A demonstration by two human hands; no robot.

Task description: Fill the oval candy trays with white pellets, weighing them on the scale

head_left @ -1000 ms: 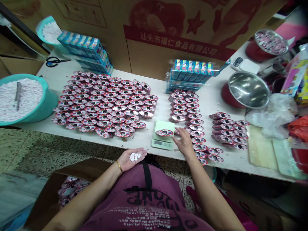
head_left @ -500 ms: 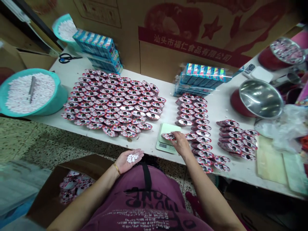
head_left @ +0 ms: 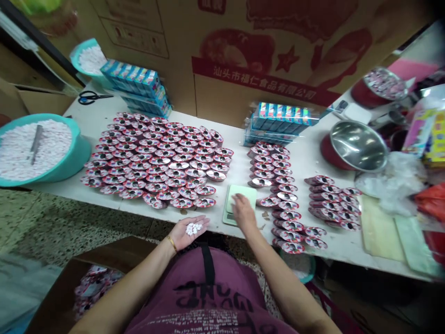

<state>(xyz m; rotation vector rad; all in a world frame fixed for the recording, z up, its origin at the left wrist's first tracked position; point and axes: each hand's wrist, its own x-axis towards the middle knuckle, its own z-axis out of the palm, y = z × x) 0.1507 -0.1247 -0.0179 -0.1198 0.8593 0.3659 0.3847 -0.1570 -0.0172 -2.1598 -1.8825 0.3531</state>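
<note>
My left hand [head_left: 189, 232] is palm up with its fingers stretched out, and a small heap of white tablets [head_left: 193, 228] lies in the palm. Over the pale green kitchen scale [head_left: 227, 216] is my right hand [head_left: 244, 212], its fingertips smeared by motion. I see no pouch on the visible part of the scale. Just right of it, a red-and-white printed pouch [head_left: 269, 202] with an oval top and dark round hole stands beside a column of similar pouches [head_left: 288, 196]. A large block of these pouches [head_left: 158, 162] stands upright to the left.
Teal tubs of white pieces stand at the left, the nearest tub [head_left: 81, 150] with a flat metal strip inside. Blue wrapped boxes [head_left: 278, 116] line the back, with scissors [head_left: 91, 97] at far left. A steel bowl [head_left: 358, 146] and plastic bags are right. An open carton [head_left: 114, 250] sits below.
My right hand has moved left over the scale; the pouch it was touching there no longer shows. My left hand still holds the tablets. The view has shifted slightly.
</note>
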